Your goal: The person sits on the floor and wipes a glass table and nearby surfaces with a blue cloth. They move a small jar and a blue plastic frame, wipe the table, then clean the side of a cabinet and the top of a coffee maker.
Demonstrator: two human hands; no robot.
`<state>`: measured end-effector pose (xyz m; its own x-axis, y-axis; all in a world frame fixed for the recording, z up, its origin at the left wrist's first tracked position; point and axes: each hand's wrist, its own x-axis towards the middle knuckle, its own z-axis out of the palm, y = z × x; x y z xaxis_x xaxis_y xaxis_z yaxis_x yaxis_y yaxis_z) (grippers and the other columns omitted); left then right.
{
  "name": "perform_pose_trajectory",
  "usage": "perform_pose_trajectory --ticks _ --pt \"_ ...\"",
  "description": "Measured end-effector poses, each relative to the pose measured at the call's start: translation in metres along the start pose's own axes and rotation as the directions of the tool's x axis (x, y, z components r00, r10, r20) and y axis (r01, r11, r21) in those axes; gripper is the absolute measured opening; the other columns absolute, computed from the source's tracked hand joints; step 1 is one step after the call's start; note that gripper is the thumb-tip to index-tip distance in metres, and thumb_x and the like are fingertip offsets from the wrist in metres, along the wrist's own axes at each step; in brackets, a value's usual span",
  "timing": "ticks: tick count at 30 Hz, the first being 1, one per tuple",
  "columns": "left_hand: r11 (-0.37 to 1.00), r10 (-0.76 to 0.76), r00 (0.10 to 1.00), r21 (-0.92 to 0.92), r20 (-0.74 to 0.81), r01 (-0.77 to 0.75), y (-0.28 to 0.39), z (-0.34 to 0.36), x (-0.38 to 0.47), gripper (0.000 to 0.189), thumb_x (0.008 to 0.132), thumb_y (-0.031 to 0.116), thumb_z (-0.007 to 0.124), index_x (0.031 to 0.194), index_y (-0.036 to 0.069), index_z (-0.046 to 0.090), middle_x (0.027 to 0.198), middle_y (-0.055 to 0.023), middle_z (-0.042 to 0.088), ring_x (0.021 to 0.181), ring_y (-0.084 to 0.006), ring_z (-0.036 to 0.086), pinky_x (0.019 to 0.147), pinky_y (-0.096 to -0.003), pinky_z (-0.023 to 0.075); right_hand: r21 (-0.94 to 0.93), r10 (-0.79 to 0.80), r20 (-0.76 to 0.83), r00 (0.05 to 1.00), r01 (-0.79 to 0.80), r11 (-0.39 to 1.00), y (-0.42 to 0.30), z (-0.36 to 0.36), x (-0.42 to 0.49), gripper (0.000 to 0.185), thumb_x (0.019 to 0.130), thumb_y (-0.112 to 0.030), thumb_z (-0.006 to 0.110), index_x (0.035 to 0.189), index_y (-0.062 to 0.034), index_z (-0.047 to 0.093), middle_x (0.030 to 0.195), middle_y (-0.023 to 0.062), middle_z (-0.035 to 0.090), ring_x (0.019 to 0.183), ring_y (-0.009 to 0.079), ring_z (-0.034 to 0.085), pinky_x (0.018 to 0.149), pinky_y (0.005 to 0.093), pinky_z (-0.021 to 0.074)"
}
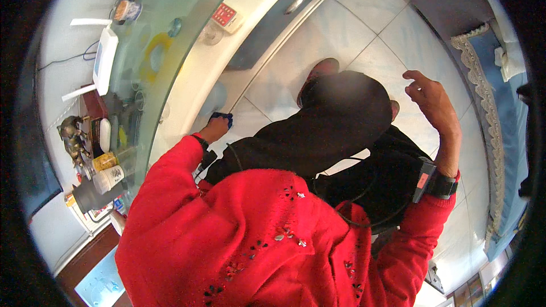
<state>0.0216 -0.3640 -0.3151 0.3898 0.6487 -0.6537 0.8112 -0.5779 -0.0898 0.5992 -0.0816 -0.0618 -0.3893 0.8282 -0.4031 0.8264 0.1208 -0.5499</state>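
Note:
My left hand (214, 129) grips a bunched dark blue cloth (229, 120) low beside the pale front of a cabinet (184, 106). Part of the cloth is hidden inside my fist. My right hand (431, 99) hangs in the air over the tiled floor (369, 17), its fingers bent and apart with nothing between them. My knees, in black trousers (298, 136), are bent between the two hands. A black strap (441, 185) with a small device circles my right wrist.
On the glass cabinet top (187, 13) stand a white router (106, 62), a bronze-coloured animal figurine (73, 138) and a yellow jar (105, 161). A red-and-white box (225, 14) sits on the ledge, above a metal handle (296, 2). Blue lace-trimmed fabric (497, 123) covers furniture at right.

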Motion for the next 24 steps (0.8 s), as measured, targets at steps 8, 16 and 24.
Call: perform_pose_trajectory --ticks 8,16,24 --pt "0.861 -0.329 0.871 -0.263 0.365 0.435 0.016 0.048 -0.093 0.022 0.078 0.018 0.059 0.085 0.000 0.069 0.092 -0.0221 0.065 0.089 -0.0343 0.065 0.074 -0.0452 0.0527 0.065 0.074 0.045 0.996 -0.076 0.995 0.012 0.003 0.003 0.029 0.088 -0.014 0.055 0.116 -0.0052 0.056 0.082 0.0135 0.065 0.071 0.0189 0.061 0.066 0.0339 0.0477" --pt "0.333 -0.731 0.564 -0.520 0.385 0.787 0.012 0.074 -0.106 0.032 0.078 0.021 0.057 0.098 -0.001 0.066 0.097 -0.0249 0.065 0.093 -0.0396 0.063 0.080 -0.0481 0.0501 0.091 0.118 0.100 0.988 -0.127 0.988 0.016 0.010 0.009 0.028 0.088 -0.012 0.055 0.116 -0.0049 0.057 0.082 0.0119 0.064 0.069 0.0179 0.059 0.066 0.0323 0.0477" --pt "0.223 -0.777 0.598 -0.802 0.197 0.554 0.017 0.035 0.018 0.028 0.077 0.021 0.058 0.096 0.002 0.066 0.096 -0.0237 0.064 0.091 -0.0412 0.061 0.082 -0.0458 0.0490 -0.002 0.126 0.117 0.985 -0.127 0.992 0.001 0.021 0.019 0.029 0.087 -0.016 0.058 0.115 -0.0064 0.057 0.085 0.0162 0.067 0.071 0.0228 0.063 0.066 0.0371 0.0496"
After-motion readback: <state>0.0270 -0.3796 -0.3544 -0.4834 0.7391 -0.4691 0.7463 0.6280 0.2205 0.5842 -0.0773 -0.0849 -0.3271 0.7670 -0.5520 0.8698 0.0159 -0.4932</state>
